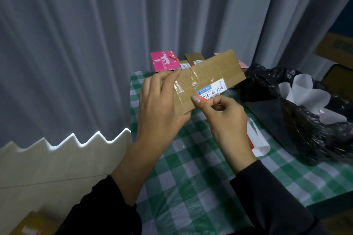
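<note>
Nearest, low in the left corner: a small carton (31, 225), cut off by the frame edge, its print too blurred to read. Just above, two dark sleeves (99, 212) over a green checked tablecloth (191, 187). Beside the table on the left, a white zigzag-edged panel (57, 154).

Further in, raised clear of the cloth and tilted up to the right: a flat brown parcel (210, 73), taped across. Gripped at its near end by the left hand (160, 105), fingers curled round the upper edge, back of the hand toward the camera, thumb out of sight. At the lower edge, the right hand (227, 122), thumb and forefinger pinching the lower-left corner of the white label (214, 88) at a red scrap, other fingers curled in. Lower strip of the label covered by that thumb; only "M1 A21B" plainly legible.

Under the right wrist, flat on the cloth, a white-and-red packet (257, 139), mostly hidden by the hand.

To the right, crowding that side of the table near the parcel's far end, a black bin bag (277, 116), mouth open, white paper (305, 93) inside, its right side lost past the frame.

Behind the parcel, a pink package (164, 61) and brown boxes (193, 57), partly blocked by it. Beyond everything, a grey curtain (95, 44). At the far right, a big carton (338, 47), cropped, lettering unreadable.
</note>
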